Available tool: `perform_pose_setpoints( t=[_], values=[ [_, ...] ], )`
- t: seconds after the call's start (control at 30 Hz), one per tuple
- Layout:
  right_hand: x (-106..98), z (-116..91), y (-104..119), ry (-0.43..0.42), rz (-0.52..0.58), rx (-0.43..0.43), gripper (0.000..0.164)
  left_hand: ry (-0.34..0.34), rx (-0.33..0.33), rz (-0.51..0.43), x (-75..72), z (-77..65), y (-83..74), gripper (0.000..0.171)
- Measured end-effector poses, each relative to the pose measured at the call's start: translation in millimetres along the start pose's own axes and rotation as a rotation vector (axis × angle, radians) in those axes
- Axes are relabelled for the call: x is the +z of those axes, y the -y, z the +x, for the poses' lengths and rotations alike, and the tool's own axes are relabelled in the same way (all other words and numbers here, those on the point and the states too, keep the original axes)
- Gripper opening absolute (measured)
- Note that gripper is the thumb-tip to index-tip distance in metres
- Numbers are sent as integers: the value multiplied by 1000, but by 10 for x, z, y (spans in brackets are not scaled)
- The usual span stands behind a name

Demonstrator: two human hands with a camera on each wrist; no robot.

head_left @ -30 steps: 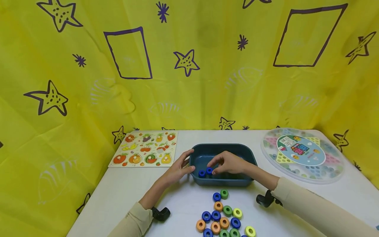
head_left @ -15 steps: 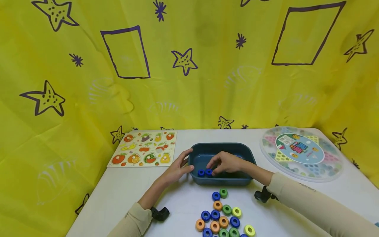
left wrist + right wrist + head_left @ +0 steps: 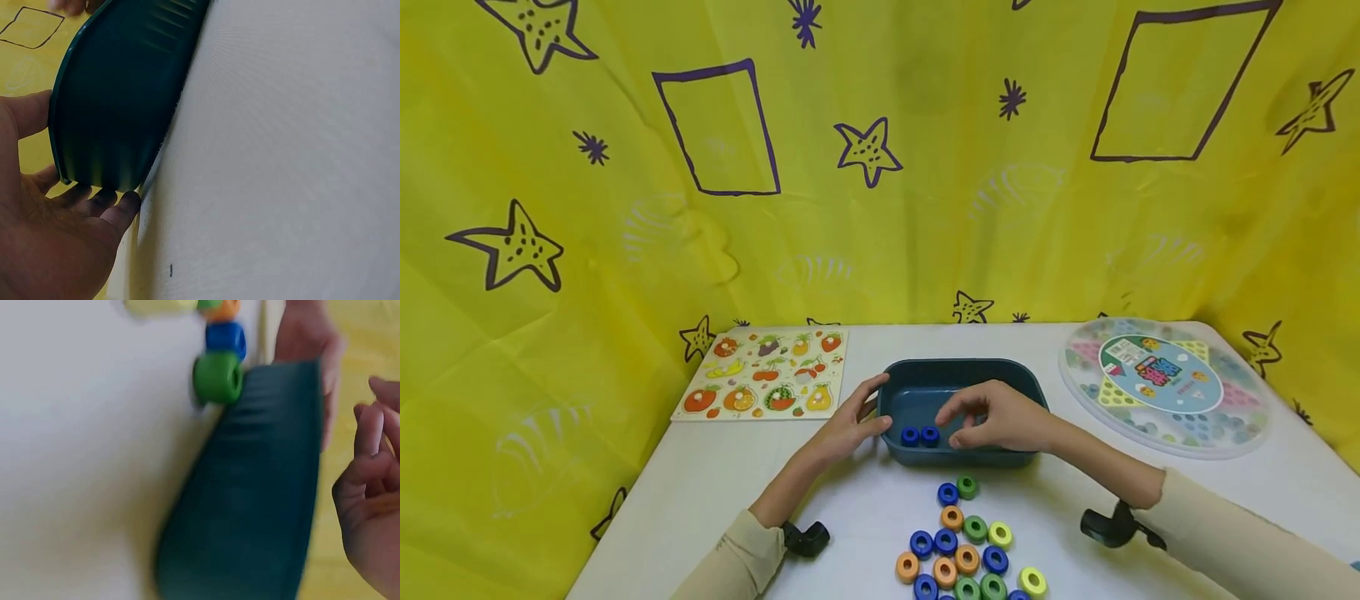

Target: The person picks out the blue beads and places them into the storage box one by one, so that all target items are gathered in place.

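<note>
A dark teal plastic tub (image 3: 966, 457) stands on the table in the head view. My left hand (image 3: 842, 433) holds its left end. In the left wrist view the thumb meets the rim and the fingertips (image 3: 128, 203) lie along the end wall. Two blue ring beads (image 3: 911, 443) (image 3: 930, 442) lie side by side inside the tub, near its front left. Over the tub, just right of these beads, my right hand (image 3: 1003, 415) hovers with loosely bent fingers and nothing between them. The right wrist view shows that hand above the rim.
Several loose ring beads, blue, orange, green (image 3: 975, 537) and yellow (image 3: 1032, 592), lie on the table in front of the tub. A fruit puzzle board (image 3: 790, 379) is at the back left. At the back right lies a round clear case (image 3: 1232, 425). A yellow curtain (image 3: 925, 242) hangs behind.
My right hand let go of a blue bead beside the other one in the tub, then drew back to the right. The left hand has stayed on the tub.
</note>
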State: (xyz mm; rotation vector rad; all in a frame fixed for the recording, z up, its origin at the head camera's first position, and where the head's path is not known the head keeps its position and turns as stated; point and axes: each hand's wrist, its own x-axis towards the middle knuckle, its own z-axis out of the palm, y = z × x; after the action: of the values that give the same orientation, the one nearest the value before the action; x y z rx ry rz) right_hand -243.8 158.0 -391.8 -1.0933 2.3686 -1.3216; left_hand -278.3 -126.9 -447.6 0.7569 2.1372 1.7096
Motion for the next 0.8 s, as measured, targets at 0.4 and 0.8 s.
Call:
perform_pose_setpoints(
  t=[0.4,0.8],
  values=[
    [256,-795,75,232,100,-7,26,43,36,-12,-3,-30,-90,65],
    [407,-904,-51,279,129,48,28,42,20,14,17,-73,-237,65]
  ],
)
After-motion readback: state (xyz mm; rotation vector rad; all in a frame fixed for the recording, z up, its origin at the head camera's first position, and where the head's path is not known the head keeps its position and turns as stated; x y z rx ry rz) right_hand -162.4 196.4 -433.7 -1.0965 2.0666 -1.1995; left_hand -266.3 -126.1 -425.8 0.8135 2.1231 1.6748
